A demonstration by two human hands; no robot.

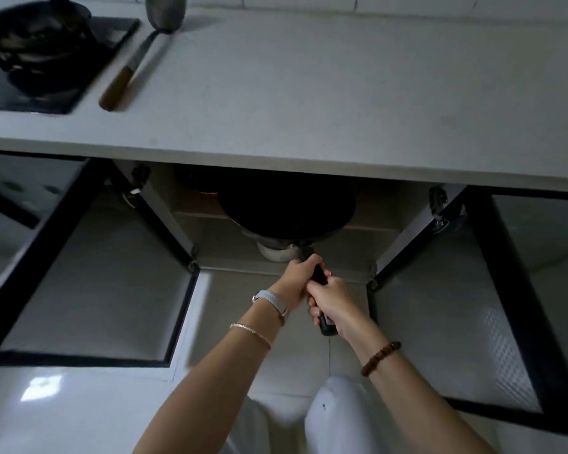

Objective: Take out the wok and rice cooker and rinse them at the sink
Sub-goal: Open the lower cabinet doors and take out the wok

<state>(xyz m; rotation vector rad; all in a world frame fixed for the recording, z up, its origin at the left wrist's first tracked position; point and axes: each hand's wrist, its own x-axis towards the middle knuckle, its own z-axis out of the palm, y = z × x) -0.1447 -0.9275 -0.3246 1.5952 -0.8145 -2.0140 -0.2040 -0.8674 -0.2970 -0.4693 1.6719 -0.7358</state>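
Left hand (297,278) and right hand (330,301) both wrap fingers tight round the smooth black handle (320,276) of the round, matte-black wok (286,204) inside the open cabinet (391,208).

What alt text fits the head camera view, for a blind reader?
A person's left hand and right hand grip the black handle of a dark wok at the mouth of an open cabinet under a grey countertop. On the countertop lies a wooden-handled ladle beside a black gas stove.

Head camera looks steeply down over counter (309,93) into cabinet (391,208).
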